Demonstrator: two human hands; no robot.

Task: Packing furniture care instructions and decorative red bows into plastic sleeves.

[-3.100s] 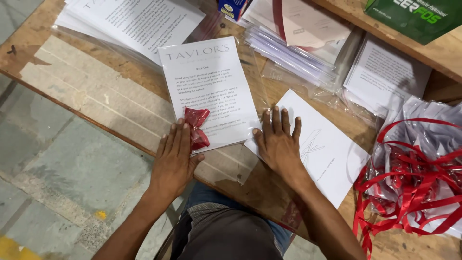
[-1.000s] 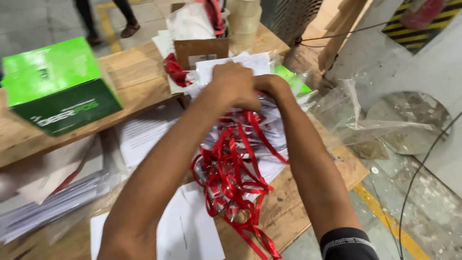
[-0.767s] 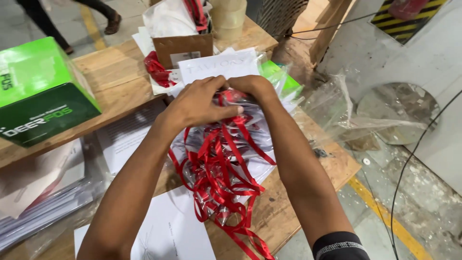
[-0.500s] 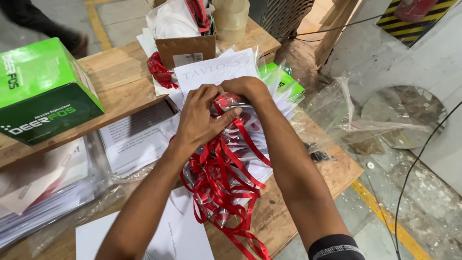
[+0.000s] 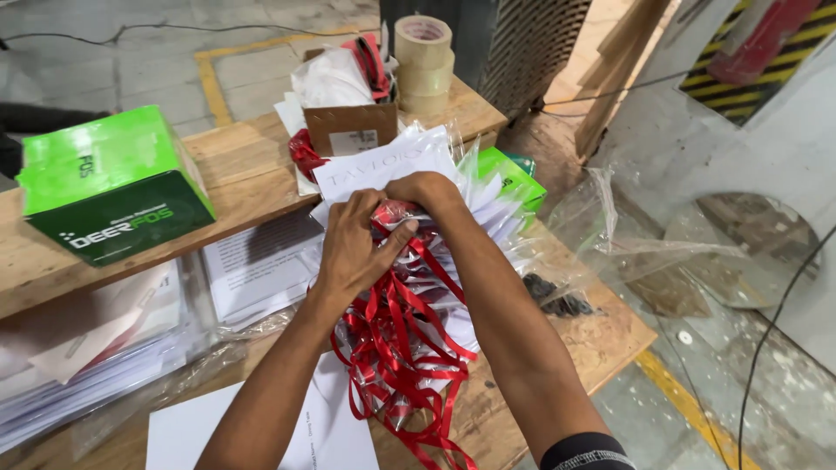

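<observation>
A tangled pile of red ribbons [image 5: 396, 348] lies on the wooden table [image 5: 601, 335], partly inside clear plastic. My left hand [image 5: 353, 248] rests on top of the pile with its fingers closed around ribbon strands. My right hand [image 5: 422, 193] is just above it, curled over a red ribbon bundle at the far end of the pile. A white printed sheet [image 5: 383, 165] lies right behind both hands.
A green box [image 5: 109, 196] sits on the raised shelf at left. A brown cardboard box [image 5: 348, 126] with white and red contents and stacked tape rolls [image 5: 424, 61] stand at the back. Stacks of white papers [image 5: 87, 348] lie at left. Clear plastic [image 5: 610, 235] hangs off the table's right edge.
The view has swung from the flat sheet to the ribbon pile. Over the last second both hands drew closer together on the ribbons, and the left hand slid down onto the pile.
</observation>
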